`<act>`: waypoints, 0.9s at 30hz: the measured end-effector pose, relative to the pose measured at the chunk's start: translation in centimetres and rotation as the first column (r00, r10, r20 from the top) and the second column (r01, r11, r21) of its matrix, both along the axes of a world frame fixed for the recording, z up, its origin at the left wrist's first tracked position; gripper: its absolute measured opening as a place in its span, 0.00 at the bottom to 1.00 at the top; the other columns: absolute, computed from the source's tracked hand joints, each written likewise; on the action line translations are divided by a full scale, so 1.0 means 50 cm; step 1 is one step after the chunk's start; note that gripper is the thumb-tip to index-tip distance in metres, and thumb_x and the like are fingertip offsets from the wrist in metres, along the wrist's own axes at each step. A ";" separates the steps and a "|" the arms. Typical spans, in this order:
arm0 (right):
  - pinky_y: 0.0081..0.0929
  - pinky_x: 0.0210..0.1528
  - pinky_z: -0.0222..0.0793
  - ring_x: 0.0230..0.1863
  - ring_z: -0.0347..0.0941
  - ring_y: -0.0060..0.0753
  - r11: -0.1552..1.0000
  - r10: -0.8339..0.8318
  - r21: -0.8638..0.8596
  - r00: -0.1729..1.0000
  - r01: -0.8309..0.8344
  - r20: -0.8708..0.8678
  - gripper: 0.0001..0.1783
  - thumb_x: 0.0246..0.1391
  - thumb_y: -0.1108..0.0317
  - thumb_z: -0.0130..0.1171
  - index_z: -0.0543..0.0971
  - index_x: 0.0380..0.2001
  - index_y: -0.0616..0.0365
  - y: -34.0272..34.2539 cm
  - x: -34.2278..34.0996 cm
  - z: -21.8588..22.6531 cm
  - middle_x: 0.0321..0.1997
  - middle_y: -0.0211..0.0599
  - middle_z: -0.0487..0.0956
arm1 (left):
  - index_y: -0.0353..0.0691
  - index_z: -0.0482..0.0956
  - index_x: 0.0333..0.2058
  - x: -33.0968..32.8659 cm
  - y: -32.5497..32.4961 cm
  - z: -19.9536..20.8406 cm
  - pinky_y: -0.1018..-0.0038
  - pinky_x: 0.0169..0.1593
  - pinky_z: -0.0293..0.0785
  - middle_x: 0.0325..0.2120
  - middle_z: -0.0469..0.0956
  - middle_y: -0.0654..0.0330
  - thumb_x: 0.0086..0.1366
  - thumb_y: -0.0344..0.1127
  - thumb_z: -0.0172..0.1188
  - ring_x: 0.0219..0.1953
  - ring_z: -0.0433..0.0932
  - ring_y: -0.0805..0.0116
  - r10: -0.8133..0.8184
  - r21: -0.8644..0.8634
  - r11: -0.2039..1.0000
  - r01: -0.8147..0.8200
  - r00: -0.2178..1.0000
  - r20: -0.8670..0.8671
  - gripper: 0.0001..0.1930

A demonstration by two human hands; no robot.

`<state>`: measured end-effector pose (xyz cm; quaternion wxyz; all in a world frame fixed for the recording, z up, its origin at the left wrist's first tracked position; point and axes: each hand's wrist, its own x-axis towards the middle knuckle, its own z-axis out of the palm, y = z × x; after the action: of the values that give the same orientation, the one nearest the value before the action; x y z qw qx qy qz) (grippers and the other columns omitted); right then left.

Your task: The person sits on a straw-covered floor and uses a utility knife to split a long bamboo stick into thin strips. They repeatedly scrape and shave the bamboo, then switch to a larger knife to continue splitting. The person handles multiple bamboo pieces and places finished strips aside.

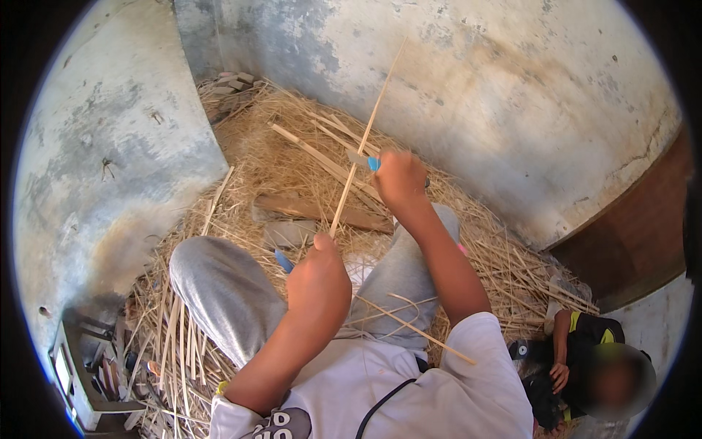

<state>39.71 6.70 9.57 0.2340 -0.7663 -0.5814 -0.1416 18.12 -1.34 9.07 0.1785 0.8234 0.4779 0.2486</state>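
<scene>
A long, thin strip, seemingly bamboo point(344, 199), slants up and away from my left hand point(319, 282), whose fingers are closed round its near end. Something blue point(283, 260) sticks out beside that hand; its kind I cannot make out. My right hand point(400, 181) is closed on a knife point(374, 163) with a blue part next to the fist. The knife's short blade point(357, 157) lies against the strip partway along it. Most of the handle is hidden in the fist.
Shavings and strips point(292, 157) cover the floor around my legs. A wooden block point(322, 212) and a grey slab point(289, 235) lie between my knees. Walls point(497, 110) rise ahead and left. A box-like casing point(91, 399) stands lower left; another person point(563, 358) sits at lower right.
</scene>
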 end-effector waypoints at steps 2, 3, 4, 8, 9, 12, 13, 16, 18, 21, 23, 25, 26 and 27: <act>0.48 0.33 0.75 0.33 0.81 0.55 0.998 -0.014 -0.057 1.000 0.013 -0.004 0.07 0.51 0.71 0.56 0.82 0.26 0.59 0.016 0.001 0.012 0.27 0.50 0.82 | 0.33 0.65 0.34 0.003 0.005 0.007 0.52 0.25 0.76 0.18 0.77 0.42 0.74 0.33 0.47 0.23 0.79 0.39 0.010 0.005 1.000 -0.010 1.000 0.018 0.10; 0.48 0.33 0.75 0.33 0.82 0.55 0.996 -0.022 -0.083 1.000 0.021 -0.006 0.07 0.52 0.71 0.56 0.83 0.26 0.60 0.027 0.003 0.020 0.27 0.50 0.82 | 0.33 0.65 0.34 0.003 0.008 0.009 0.52 0.26 0.76 0.19 0.77 0.42 0.74 0.33 0.47 0.23 0.80 0.39 0.020 0.016 1.000 -0.021 1.000 0.015 0.09; 0.47 0.33 0.75 0.33 0.82 0.54 0.991 -0.054 -0.124 0.998 0.051 -0.019 0.08 0.53 0.71 0.56 0.83 0.27 0.60 0.042 0.010 0.024 0.28 0.49 0.83 | 0.33 0.65 0.34 0.002 0.012 0.011 0.52 0.26 0.76 0.19 0.77 0.42 0.74 0.33 0.48 0.24 0.80 0.39 0.031 0.027 0.999 -0.031 0.999 0.012 0.09; 0.43 0.37 0.78 0.39 0.84 0.49 0.930 -0.275 -0.294 0.949 0.221 -0.157 0.10 0.59 0.68 0.56 0.85 0.32 0.60 0.086 0.068 0.098 0.34 0.47 0.85 | 0.34 0.66 0.35 -0.005 -0.010 0.020 0.52 0.27 0.77 0.19 0.78 0.43 0.73 0.32 0.49 0.25 0.80 0.40 0.021 0.000 1.000 -0.021 0.997 -0.076 0.08; 0.42 0.39 0.79 0.41 0.84 0.49 0.914 -0.338 -0.286 0.930 0.289 -0.141 0.10 0.59 0.67 0.57 0.85 0.34 0.60 0.095 0.107 0.106 0.36 0.48 0.85 | 0.34 0.66 0.35 -0.009 -0.027 0.010 0.52 0.27 0.76 0.19 0.78 0.44 0.72 0.32 0.50 0.24 0.80 0.40 -0.005 -0.011 1.000 0.004 0.995 -0.095 0.08; 0.40 0.42 0.80 0.45 0.84 0.48 0.865 -0.467 -0.275 0.875 0.421 -0.130 0.10 0.57 0.67 0.61 0.85 0.38 0.60 0.117 0.237 0.120 0.40 0.49 0.85 | 0.34 0.66 0.36 -0.035 -0.076 -0.017 0.53 0.25 0.76 0.19 0.78 0.44 0.72 0.32 0.51 0.23 0.80 0.41 -0.073 -0.005 0.997 0.073 0.992 -0.106 0.08; 0.40 0.42 0.80 0.44 0.84 0.48 0.864 -0.474 -0.259 0.871 0.433 -0.126 0.10 0.56 0.67 0.61 0.85 0.38 0.60 0.125 0.266 0.123 0.40 0.48 0.86 | 0.34 0.66 0.36 -0.063 -0.090 -0.016 0.53 0.25 0.76 0.20 0.78 0.44 0.72 0.32 0.51 0.22 0.80 0.42 -0.084 0.004 0.996 0.085 0.991 -0.101 0.07; 0.40 0.40 0.80 0.41 0.84 0.47 0.832 -0.530 -0.263 0.840 0.489 -0.117 0.10 0.55 0.67 0.63 0.85 0.37 0.60 0.078 0.340 0.134 0.39 0.46 0.86 | 0.35 0.66 0.35 -0.088 -0.093 0.000 0.55 0.24 0.76 0.23 0.78 0.46 0.71 0.32 0.51 0.22 0.80 0.45 -0.154 -0.073 0.987 0.145 0.977 -0.146 0.07; 0.40 0.39 0.80 0.39 0.84 0.46 0.864 -0.467 -0.306 0.864 0.400 -0.188 0.09 0.54 0.66 0.64 0.85 0.35 0.60 0.065 0.295 0.137 0.36 0.46 0.85 | 0.36 0.66 0.35 -0.087 -0.091 -0.001 0.55 0.24 0.76 0.25 0.77 0.47 0.71 0.32 0.52 0.22 0.80 0.47 -0.136 -0.103 0.987 0.120 0.977 -0.165 0.07; 0.41 0.37 0.79 0.33 0.82 0.47 0.951 -0.211 -0.249 0.974 0.184 -0.085 0.10 0.53 0.65 0.65 0.84 0.31 0.62 0.015 0.159 0.068 0.30 0.46 0.83 | 0.36 0.66 0.35 -0.071 -0.060 -0.010 0.54 0.23 0.76 0.24 0.77 0.47 0.71 0.32 0.52 0.22 0.80 0.46 -0.108 -0.065 0.993 0.100 0.984 -0.139 0.07; 0.43 0.37 0.78 0.33 0.82 0.49 0.954 -0.095 -0.292 0.990 0.061 -0.104 0.09 0.53 0.66 0.64 0.83 0.30 0.62 -0.055 0.056 0.060 0.28 0.48 0.82 | 0.36 0.66 0.35 -0.062 -0.047 -0.016 0.55 0.23 0.75 0.24 0.77 0.47 0.71 0.32 0.52 0.22 0.80 0.45 -0.096 -0.025 0.995 0.094 0.988 -0.124 0.07; 0.44 0.37 0.78 0.33 0.82 0.50 0.963 -0.012 -0.270 0.994 -0.017 -0.107 0.08 0.52 0.67 0.63 0.83 0.30 0.62 -0.075 0.025 0.047 0.28 0.49 0.82 | 0.35 0.66 0.35 -0.057 -0.043 -0.010 0.54 0.23 0.75 0.24 0.77 0.46 0.71 0.32 0.52 0.22 0.79 0.45 -0.084 -0.007 0.996 0.083 0.989 -0.125 0.07; 0.44 0.36 0.78 0.33 0.82 0.50 0.970 -0.003 -0.242 0.995 -0.020 -0.095 0.08 0.52 0.68 0.63 0.83 0.30 0.61 -0.081 0.023 0.037 0.28 0.50 0.82 | 0.35 0.66 0.35 -0.056 -0.045 -0.009 0.54 0.23 0.75 0.24 0.77 0.46 0.71 0.32 0.52 0.22 0.79 0.44 -0.083 -0.004 0.997 0.083 0.988 -0.126 0.07; 0.44 0.36 0.78 0.33 0.82 0.51 0.976 0.006 -0.215 0.997 -0.024 -0.083 0.07 0.51 0.68 0.63 0.83 0.30 0.61 -0.086 0.022 0.028 0.29 0.50 0.82 | 0.36 0.66 0.35 -0.055 -0.050 -0.007 0.55 0.23 0.75 0.24 0.77 0.47 0.71 0.32 0.52 0.21 0.79 0.45 -0.091 0.007 0.996 0.092 0.989 -0.117 0.07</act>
<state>40.81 2.40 10.96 0.1742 -0.7879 -0.5890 -0.0445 15.39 -3.81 8.74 0.1566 0.8586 0.4478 0.1946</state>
